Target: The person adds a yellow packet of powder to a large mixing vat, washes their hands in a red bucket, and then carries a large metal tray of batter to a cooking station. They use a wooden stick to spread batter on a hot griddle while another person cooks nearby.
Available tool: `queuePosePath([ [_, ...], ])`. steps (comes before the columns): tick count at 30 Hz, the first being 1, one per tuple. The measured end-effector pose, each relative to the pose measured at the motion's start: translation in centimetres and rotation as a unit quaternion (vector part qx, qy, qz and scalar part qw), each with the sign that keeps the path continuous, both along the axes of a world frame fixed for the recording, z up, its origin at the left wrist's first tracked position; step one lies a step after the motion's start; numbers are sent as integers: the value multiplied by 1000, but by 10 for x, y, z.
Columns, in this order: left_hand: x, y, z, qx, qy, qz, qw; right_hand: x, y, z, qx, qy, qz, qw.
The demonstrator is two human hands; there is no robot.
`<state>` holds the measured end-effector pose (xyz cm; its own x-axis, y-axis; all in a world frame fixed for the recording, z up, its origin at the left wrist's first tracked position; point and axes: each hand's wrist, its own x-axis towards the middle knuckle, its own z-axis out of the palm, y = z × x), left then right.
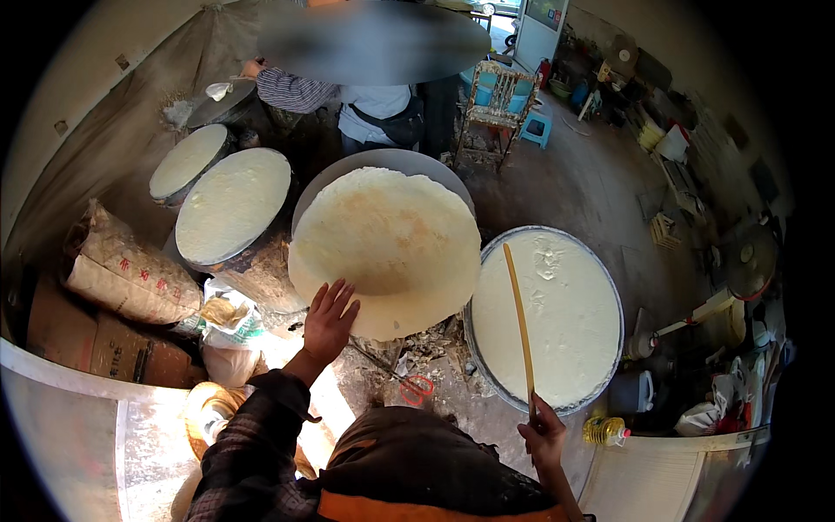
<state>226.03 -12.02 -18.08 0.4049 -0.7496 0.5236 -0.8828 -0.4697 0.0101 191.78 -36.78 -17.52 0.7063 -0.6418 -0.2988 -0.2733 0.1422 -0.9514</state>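
My left hand (331,323), fingers spread, lies on the near left edge of a large thin round flatbread (385,241) with light brown patches. The flatbread rests on a round griddle (319,171) and hangs over its near side. In my right hand (545,434) is the lower end of a long, thin wooden stick (520,320). The stick reaches up over a wide metal basin (620,307) of pale batter (567,326). Left of the flatbread, another griddle carries a pale round sheet (233,203), with a smaller-looking sheet (188,160) behind it.
A person in a striped sleeve (297,90) stands beyond the griddles, one hand at a dark griddle (222,104). Red-handled scissors or tongs (416,389) lie below the flatbread. Stuffed sacks (134,280) are at left, an oil bottle (603,431) at lower right, a crusted chair (499,98) behind.
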Motion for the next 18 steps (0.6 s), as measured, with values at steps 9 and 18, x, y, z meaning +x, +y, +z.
queuePosePath([
  [9,25,-8,52,-59,21,-44,997,4,3,-4,-7,-16,-13,1000],
  [18,70,-26,119,-84,142,10,986,7,4,0,-14,-15,-7,1000],
])
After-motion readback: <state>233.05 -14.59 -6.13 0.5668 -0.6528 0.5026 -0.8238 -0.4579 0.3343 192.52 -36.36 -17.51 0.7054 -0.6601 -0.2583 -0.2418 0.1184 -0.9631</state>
